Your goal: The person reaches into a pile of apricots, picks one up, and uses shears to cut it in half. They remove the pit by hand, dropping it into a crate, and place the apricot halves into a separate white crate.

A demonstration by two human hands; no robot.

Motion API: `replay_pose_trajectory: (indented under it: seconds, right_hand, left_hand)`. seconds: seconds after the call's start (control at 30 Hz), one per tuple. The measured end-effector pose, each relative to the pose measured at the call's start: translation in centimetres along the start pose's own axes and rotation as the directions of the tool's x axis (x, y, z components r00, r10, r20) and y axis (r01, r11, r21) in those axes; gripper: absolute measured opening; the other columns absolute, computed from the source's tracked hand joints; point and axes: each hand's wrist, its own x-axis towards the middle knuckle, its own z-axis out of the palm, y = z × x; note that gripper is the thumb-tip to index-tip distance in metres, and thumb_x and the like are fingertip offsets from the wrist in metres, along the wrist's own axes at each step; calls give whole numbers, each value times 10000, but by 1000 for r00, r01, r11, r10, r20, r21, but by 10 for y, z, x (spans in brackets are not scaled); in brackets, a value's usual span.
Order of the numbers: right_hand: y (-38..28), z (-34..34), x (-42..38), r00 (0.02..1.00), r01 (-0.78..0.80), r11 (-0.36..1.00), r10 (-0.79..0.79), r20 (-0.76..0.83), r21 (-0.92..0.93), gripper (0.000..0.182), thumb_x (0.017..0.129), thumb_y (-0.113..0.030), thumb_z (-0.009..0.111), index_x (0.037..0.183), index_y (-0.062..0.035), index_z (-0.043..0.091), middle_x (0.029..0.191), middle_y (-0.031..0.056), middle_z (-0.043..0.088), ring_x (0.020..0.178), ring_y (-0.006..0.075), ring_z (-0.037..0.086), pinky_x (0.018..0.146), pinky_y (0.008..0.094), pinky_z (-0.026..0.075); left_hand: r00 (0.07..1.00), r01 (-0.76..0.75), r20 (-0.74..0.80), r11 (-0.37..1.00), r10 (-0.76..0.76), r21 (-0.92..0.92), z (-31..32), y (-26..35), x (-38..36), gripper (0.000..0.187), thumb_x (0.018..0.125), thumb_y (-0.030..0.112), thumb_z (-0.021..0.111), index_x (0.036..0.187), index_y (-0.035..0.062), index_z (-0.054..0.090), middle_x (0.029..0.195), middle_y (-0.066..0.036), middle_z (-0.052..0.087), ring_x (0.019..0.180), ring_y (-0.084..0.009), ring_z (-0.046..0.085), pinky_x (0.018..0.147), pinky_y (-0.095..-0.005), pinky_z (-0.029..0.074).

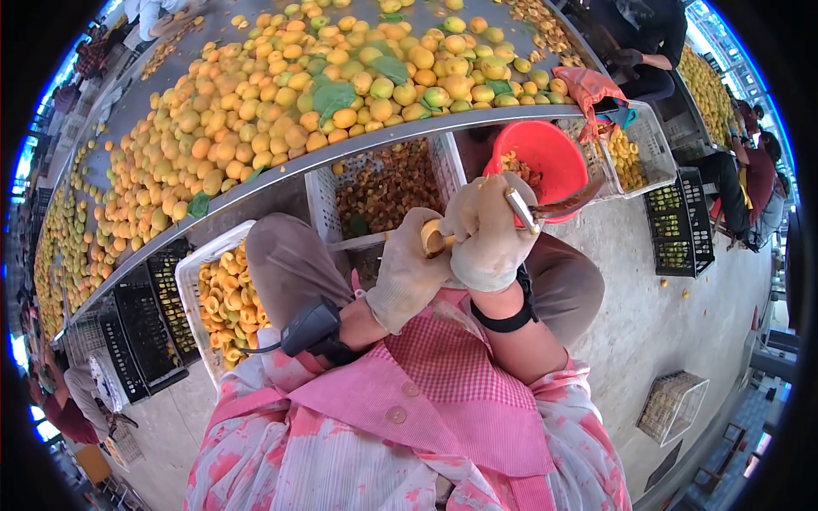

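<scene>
My left hand (411,268), in a pale glove, pinches a cut orange fruit (434,239) whose dark hollow or pit faces up. Touching it on the right, my gloved right hand (494,234) is wrapped round a knife (521,209) with a silvery handle and a curved, stained blade that points right. Behind the right hand stands a red bucket (558,166) with some fruit bits inside. Beyond my left hand, a white crate (322,204) holds brown pits and scraps. At my left, another white crate (189,281) contains halved orange fruits.
A metal table (281,175) heaped with whole fruits (256,111) curves across the front. A white crate (656,140) and a black crate (679,223) stand at the right, black crates (141,328) at the left. A person (643,43) sits at the upper right.
</scene>
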Motion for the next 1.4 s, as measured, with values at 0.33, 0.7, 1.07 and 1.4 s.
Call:
replay_pose_trajectory:
  seconds: [0.33, 0.7, 1.07, 1.4]
  right_hand:
    - [-2, -15, 18, 897, -395, 689, 433, 93, 608, 407, 1021, -261, 421, 647, -123, 337, 487, -39, 222, 369, 97, 262, 368, 272, 278]
    - [10, -23, 18, 742, -545, 358, 627, 237, 758, 409, 1036, -352, 401, 675, -162, 438, 471, -65, 240, 353, 89, 201, 360, 266, 222]
    - [10, -24, 23, 756, -526, 345, 608, 242, 777, 408, 1012, -380, 454, 668, -161, 445, 481, -44, 281, 374, 113, 226, 411, 293, 247]
    - [6, -31, -9, 568, -772, 611, 786, 242, -173, 299, 932, -272, 633, 1135, -53, 646, 618, -4, 554, 436, 69, 478, 409, 217, 394]
  left_hand:
    - [986, 6, 167, 1000, -4, -8, -14, -1, 4, 431, 730, 185, 799, 1047, 33, 551, 860, -149, 644, 781, -253, 656, 712, -347, 519]
    - [920, -100, 382, 995, 90, 7, -31, 6, 7, 479, 723, 197, 811, 1068, 11, 536, 889, -148, 618, 800, -248, 618, 732, -355, 494]
    - [867, 229, 490, 947, -94, -224, -40, 1, 10, 201, 947, 101, 494, 1142, 54, 494, 1048, -62, 510, 827, -118, 487, 676, -223, 456]
    - [883, 199, 469, 908, -3, -368, -52, 1, 21, 311, 842, -76, 496, 1129, 38, 527, 1083, -84, 502, 833, -141, 532, 627, -221, 447]
